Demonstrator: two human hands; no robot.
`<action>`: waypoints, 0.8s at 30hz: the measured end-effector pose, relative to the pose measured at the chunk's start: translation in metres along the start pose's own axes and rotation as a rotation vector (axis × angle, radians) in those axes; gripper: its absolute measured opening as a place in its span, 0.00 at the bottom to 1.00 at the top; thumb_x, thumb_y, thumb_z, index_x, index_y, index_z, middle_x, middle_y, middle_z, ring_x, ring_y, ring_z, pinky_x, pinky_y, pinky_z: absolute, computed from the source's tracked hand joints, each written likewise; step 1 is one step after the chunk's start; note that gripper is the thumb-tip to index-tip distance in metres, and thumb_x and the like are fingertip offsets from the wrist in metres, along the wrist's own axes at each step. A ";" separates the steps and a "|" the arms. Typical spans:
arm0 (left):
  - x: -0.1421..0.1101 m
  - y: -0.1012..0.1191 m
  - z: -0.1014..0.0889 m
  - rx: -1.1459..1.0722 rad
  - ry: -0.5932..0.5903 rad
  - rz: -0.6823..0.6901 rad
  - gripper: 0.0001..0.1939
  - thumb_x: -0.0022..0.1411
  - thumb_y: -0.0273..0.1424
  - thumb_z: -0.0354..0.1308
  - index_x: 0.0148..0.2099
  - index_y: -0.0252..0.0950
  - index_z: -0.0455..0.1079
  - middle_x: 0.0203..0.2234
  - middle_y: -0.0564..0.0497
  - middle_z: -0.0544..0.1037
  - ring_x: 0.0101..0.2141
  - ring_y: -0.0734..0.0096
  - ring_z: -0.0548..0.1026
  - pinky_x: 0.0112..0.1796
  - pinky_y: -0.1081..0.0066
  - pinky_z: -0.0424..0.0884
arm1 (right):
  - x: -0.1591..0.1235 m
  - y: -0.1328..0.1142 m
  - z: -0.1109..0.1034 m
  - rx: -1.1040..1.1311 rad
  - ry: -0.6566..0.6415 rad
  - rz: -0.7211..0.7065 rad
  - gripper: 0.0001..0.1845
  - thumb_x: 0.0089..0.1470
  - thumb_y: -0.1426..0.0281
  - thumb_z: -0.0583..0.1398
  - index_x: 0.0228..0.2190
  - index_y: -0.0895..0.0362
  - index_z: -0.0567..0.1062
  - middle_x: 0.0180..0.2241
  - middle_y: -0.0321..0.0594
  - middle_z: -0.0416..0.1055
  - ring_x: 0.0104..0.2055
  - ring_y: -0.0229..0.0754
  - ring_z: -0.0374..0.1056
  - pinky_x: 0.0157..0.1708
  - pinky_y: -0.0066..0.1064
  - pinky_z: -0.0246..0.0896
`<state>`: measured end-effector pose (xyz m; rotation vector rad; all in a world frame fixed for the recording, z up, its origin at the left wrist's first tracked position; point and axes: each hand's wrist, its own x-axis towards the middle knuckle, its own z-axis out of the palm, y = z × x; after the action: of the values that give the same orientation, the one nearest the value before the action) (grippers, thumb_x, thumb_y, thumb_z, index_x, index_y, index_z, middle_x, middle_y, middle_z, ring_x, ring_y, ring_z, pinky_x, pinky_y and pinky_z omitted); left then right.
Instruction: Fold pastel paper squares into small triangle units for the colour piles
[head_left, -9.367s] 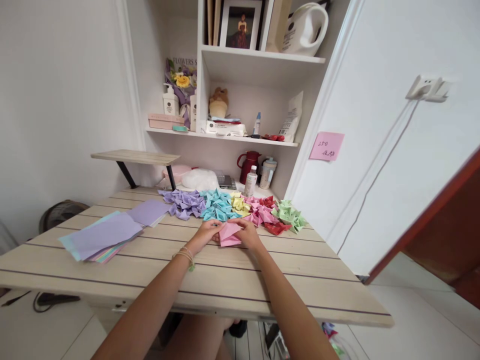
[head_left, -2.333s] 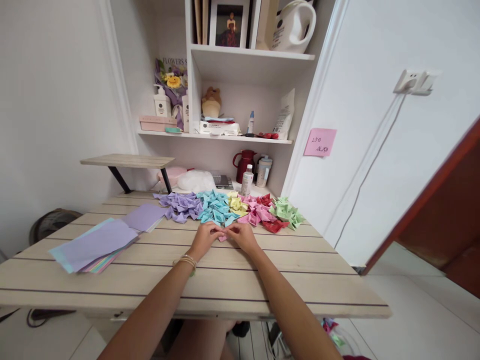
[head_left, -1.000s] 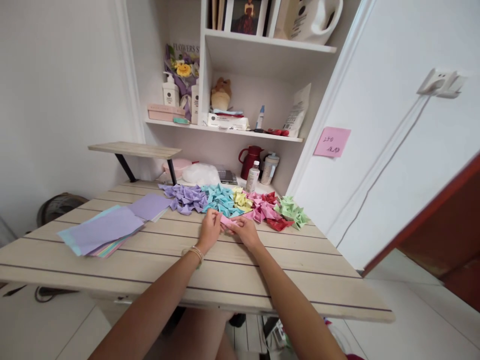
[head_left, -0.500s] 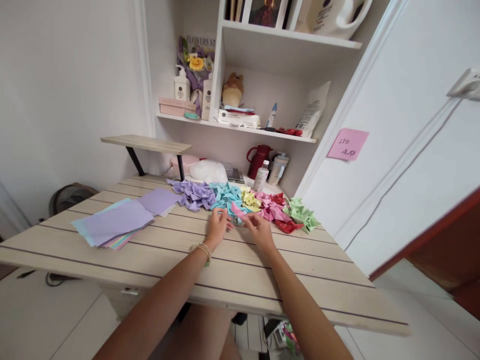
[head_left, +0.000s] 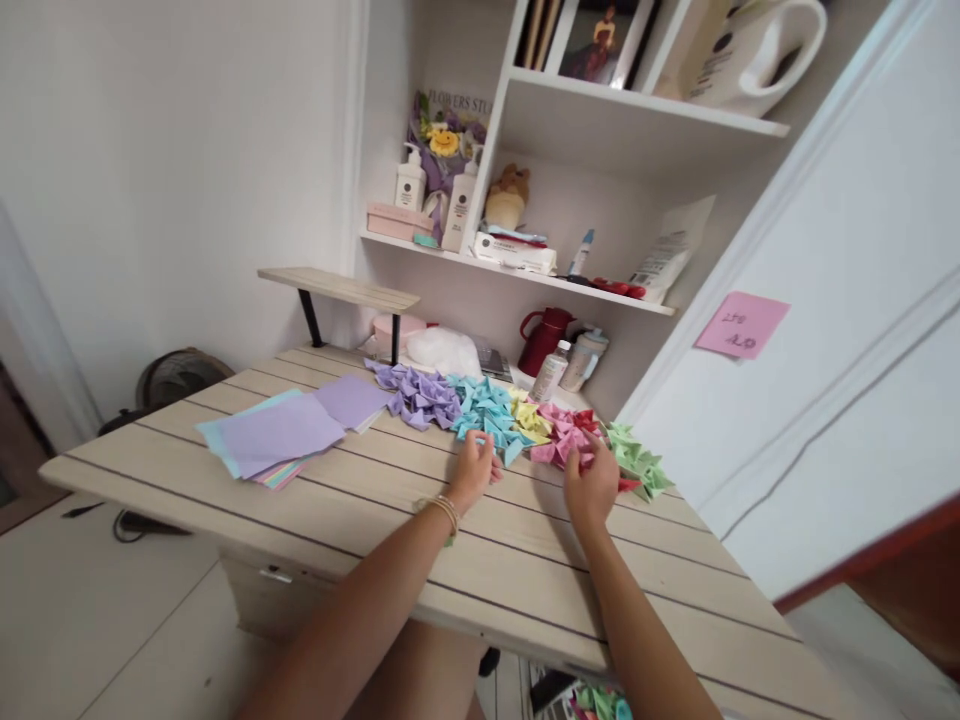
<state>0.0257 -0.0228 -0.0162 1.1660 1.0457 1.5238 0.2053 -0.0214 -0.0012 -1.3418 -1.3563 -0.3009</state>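
Folded paper pieces that look like origami cranes lie in colour groups along the back of the desk: purple (head_left: 420,398), light blue (head_left: 482,403), yellow (head_left: 527,415), pink (head_left: 556,432) and green (head_left: 636,458). Red ones (head_left: 587,420) are mixed among the pink. My left hand (head_left: 475,470) rests just in front of the blue group, fingers loosely bent and apart, with nothing visible in them. Over the pink and red group is my right hand (head_left: 591,485), its thumb and fingers closed around a pink origami piece, which they partly hide.
Square paper sheets (head_left: 274,435), purple on top, lie fanned at the desk's left. Behind the cranes stand a clear bottle (head_left: 551,372), a red jug (head_left: 545,340) and a light tumbler (head_left: 584,360). A small raised shelf (head_left: 337,288) stands at back left.
My right hand has carried the pink origami piece rightward from near my left hand to the pink group. My left hand stays by the blue pieces. The view has turned left.
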 end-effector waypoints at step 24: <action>0.008 -0.024 0.001 -0.008 -0.111 -0.086 0.11 0.60 0.30 0.55 0.46 0.37 0.64 0.24 0.54 0.73 0.22 0.75 0.71 0.24 0.74 0.68 | -0.047 -0.225 0.081 0.621 -0.772 -0.549 0.16 0.50 0.77 0.55 0.34 0.50 0.79 0.50 0.38 0.71 0.56 0.44 0.61 0.56 0.39 0.53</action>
<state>0.0291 -0.0100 -0.0372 1.1721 1.0015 1.3800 -0.0315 -0.0516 0.0482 -0.5342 -2.2263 0.3107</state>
